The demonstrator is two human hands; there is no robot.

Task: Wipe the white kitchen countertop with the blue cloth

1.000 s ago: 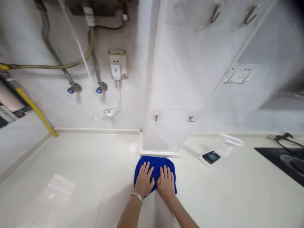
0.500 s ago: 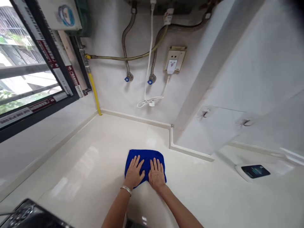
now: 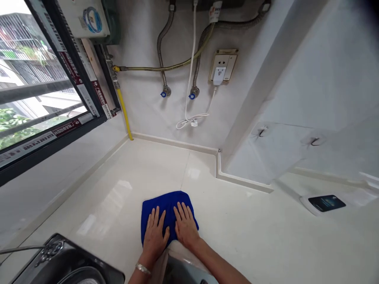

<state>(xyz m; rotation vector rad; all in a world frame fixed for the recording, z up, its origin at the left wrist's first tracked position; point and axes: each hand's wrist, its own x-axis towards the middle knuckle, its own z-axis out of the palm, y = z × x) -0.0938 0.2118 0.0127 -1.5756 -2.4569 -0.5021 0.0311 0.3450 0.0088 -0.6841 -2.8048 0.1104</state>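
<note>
A folded blue cloth (image 3: 166,203) lies flat on the cream countertop (image 3: 242,228), near its front edge. My left hand (image 3: 155,234) presses down on the cloth's left half, fingers stretched out and slightly spread; a silver bracelet sits on that wrist. My right hand (image 3: 186,227) lies flat on the cloth's right half, fingers also extended. The two hands are side by side and almost touch.
A black appliance (image 3: 62,264) sits at the lower left. A white spray bottle with a dark label (image 3: 325,203) lies at the right. Behind are a wall corner (image 3: 219,152), hoses, a socket with a plug (image 3: 219,71) and a window (image 3: 35,98) on the left.
Both hands slid the cloth away from the wall corner, leftward and back toward me. The view swung left, bringing the window and the black appliance into sight.
</note>
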